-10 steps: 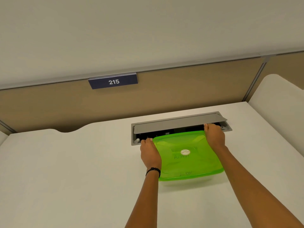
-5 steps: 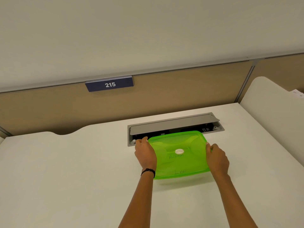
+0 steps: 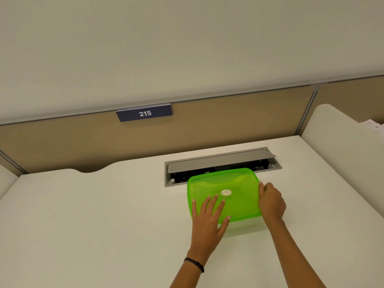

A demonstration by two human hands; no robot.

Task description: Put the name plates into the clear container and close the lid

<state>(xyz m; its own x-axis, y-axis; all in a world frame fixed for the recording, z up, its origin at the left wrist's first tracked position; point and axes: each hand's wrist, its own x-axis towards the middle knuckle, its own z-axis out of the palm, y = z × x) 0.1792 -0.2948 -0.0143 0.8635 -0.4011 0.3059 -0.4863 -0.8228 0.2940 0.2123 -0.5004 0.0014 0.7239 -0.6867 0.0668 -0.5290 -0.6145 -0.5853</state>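
White bench (image 3: pixel 83 215) runs up to a tan partition (image 3: pixel 62 146) with a grey rail along its top, where a dark plate reading 215 (image 3: pixel 144 113) hangs. Set into the far part of the bench is a cable well (image 3: pixel 172 179), its grey flap (image 3: pixel 222 161) propped up and dark sockets showing beneath.

Just in front of the well sits the green lid (image 3: pixel 234 183) - translucent, with a round sticker (image 3: pixel 226 192) near its middle and faint handwriting. Its far edge overlaps the well's front rim in this view. The clear container beneath it can hardly be made out, and what lies inside is hidden by the lid.

The left grip (image 3: pixel 207 221) lies flat on the lid's near left part, fingers spread and straight, a black band (image 3: pixel 195 263) on the wrist. The right grip (image 3: pixel 271 202) is curled over the lid's right edge, pinching it.

To the right a second white bench (image 3: pixel 342 146) stands higher - some papers (image 3: pixel 374 127) lie at its far corner.
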